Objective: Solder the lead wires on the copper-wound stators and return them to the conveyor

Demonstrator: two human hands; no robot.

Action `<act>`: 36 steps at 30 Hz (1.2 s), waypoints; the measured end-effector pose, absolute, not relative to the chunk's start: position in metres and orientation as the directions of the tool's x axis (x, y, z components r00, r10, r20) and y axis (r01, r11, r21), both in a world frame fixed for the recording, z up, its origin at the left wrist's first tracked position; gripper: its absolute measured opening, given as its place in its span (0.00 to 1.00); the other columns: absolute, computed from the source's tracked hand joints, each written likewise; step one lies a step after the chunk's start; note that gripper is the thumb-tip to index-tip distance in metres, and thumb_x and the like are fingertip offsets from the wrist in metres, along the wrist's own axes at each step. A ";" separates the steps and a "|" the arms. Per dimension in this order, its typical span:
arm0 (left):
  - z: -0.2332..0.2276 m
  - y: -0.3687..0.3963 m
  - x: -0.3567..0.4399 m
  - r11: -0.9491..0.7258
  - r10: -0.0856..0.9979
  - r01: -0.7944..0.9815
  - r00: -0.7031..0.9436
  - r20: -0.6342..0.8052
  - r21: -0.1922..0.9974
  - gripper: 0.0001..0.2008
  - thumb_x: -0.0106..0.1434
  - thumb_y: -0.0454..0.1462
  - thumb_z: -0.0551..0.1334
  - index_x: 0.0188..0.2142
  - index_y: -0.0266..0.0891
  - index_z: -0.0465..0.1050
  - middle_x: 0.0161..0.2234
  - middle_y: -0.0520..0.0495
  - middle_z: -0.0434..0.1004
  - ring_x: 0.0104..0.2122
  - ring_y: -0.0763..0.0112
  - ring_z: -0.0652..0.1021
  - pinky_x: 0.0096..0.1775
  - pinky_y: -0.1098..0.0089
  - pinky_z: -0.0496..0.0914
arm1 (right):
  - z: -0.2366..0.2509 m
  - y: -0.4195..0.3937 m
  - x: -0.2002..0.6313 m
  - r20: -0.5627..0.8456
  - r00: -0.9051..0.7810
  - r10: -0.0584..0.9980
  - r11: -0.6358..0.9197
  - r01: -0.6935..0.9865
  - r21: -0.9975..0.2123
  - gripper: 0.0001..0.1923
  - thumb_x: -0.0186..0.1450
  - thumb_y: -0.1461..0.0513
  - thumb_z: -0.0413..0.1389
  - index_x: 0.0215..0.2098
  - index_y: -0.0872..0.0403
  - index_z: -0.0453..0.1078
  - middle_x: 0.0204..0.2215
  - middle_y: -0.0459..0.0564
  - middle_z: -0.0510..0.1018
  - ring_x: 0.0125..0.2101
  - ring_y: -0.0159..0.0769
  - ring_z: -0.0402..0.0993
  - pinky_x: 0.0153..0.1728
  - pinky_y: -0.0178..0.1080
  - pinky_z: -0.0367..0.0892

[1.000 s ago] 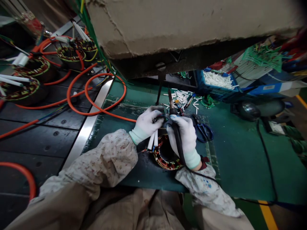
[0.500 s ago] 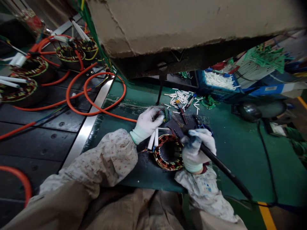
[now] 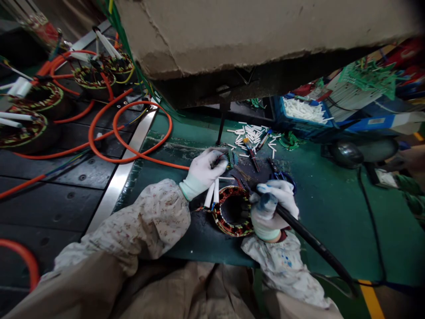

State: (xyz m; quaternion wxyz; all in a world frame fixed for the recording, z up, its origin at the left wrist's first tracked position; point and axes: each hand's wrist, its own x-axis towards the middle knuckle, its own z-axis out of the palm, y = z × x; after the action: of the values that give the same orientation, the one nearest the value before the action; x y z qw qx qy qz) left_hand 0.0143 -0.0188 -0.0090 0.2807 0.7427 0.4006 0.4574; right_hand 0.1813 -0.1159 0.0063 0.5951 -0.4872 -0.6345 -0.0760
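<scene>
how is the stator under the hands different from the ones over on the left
The stator under the hands sits on the green mat, with short white sleeves held by the left hand. The left stators sit on the black surface with long orange cables. All show coloured ring windings.

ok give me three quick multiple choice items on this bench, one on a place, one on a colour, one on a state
1. Where do the scissors lie?
A. on the green mat, just beyond the right hand
B. inside the blue bin
C. on the black bench among the orange cables

2. What colour are the gloves on both hands?
A. black
B. white
C. yellow

3. How is the right hand?
A. flat and free on the mat
B. closed round the black tool
C. lifted off, holding nothing

Answers:
1 A: their blue handles show on the mat past the glove.
2 B: the left hand and the right both wear white.
3 B: its fingers wrap the black tool beside the stator.
</scene>
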 end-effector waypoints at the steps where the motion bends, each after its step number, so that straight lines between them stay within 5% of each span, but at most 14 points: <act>1: -0.009 -0.019 0.014 -0.522 0.852 0.340 0.257 0.456 0.783 0.02 0.63 0.33 0.62 0.35 0.38 0.74 0.43 0.46 0.82 0.43 0.68 0.81 0.47 0.69 0.74 | 0.006 -0.116 0.181 0.830 0.182 0.527 0.519 0.704 -0.484 0.12 0.72 0.54 0.52 0.36 0.49 0.74 0.17 0.41 0.71 0.24 0.33 0.69 0.36 0.43 0.63; 15: -0.012 -0.021 0.016 -0.545 0.838 0.327 0.246 0.487 0.772 0.02 0.64 0.34 0.63 0.35 0.39 0.76 0.45 0.46 0.82 0.46 0.67 0.81 0.50 0.69 0.74 | 0.007 -0.115 0.182 0.836 0.184 0.517 0.490 0.737 -0.466 0.13 0.72 0.54 0.51 0.37 0.49 0.74 0.21 0.42 0.73 0.25 0.34 0.70 0.36 0.44 0.64; 22: -0.008 -0.019 0.014 -0.574 0.818 0.340 0.286 0.500 0.745 0.02 0.63 0.34 0.64 0.35 0.40 0.77 0.45 0.47 0.81 0.46 0.68 0.81 0.49 0.70 0.75 | 0.016 -0.092 0.170 0.717 0.065 0.694 0.439 0.751 -0.493 0.14 0.67 0.61 0.58 0.52 0.46 0.70 0.41 0.49 0.77 0.42 0.38 0.77 0.44 0.43 0.74; 36: -0.006 -0.009 0.013 -0.511 0.857 0.321 0.255 0.447 0.797 0.02 0.64 0.35 0.63 0.35 0.39 0.75 0.38 0.48 0.81 0.41 0.68 0.81 0.46 0.70 0.74 | 0.006 -0.087 0.171 0.591 0.064 0.804 0.238 0.877 -0.418 0.16 0.67 0.59 0.56 0.53 0.46 0.70 0.40 0.50 0.77 0.40 0.40 0.75 0.43 0.45 0.73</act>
State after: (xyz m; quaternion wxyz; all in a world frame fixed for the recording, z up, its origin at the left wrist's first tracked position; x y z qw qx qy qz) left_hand 0.0128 -0.0091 -0.0059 0.2907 0.7370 0.3998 0.4610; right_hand 0.1714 -0.0871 0.0062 0.3913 -0.6156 -0.6825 -0.0465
